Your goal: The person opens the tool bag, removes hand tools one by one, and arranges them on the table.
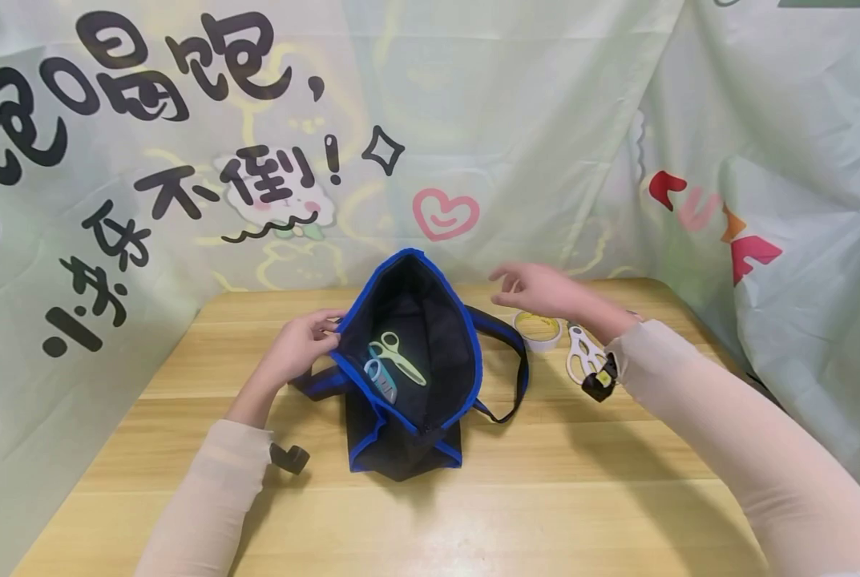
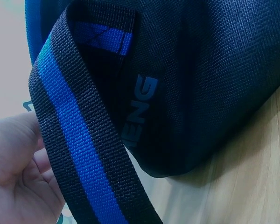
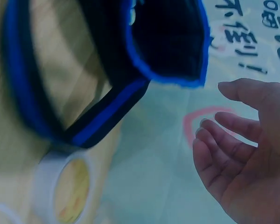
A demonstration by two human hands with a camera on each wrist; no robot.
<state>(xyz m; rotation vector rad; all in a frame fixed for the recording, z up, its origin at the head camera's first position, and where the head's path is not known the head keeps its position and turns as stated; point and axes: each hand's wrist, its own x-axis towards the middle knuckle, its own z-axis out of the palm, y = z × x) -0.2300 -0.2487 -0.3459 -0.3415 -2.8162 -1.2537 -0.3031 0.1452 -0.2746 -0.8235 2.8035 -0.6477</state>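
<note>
A black bag with blue trim (image 1: 408, 353) stands open on the wooden table (image 1: 473, 513). Inside it lie pale green scissors (image 1: 398, 358) and a blue-grey tool (image 1: 381, 378). My left hand (image 1: 307, 340) grips the bag's left rim; in the left wrist view the hand (image 2: 14, 182) sits beside the black-and-blue strap (image 2: 79, 140). My right hand (image 1: 538, 290) hovers empty, fingers spread, just right of the bag's mouth; the right wrist view shows the open palm (image 3: 242, 149) near the bag's rim (image 3: 168, 70). A tape roll (image 1: 538, 330) and white scissors (image 1: 584, 357) lie under the right forearm.
Printed cloth backdrops (image 1: 184, 160) hang close behind and to both sides of the table. The bag's strap (image 1: 509, 377) loops out to the right on the tabletop. The tape roll (image 3: 65, 186) stands on edge near the strap in the right wrist view.
</note>
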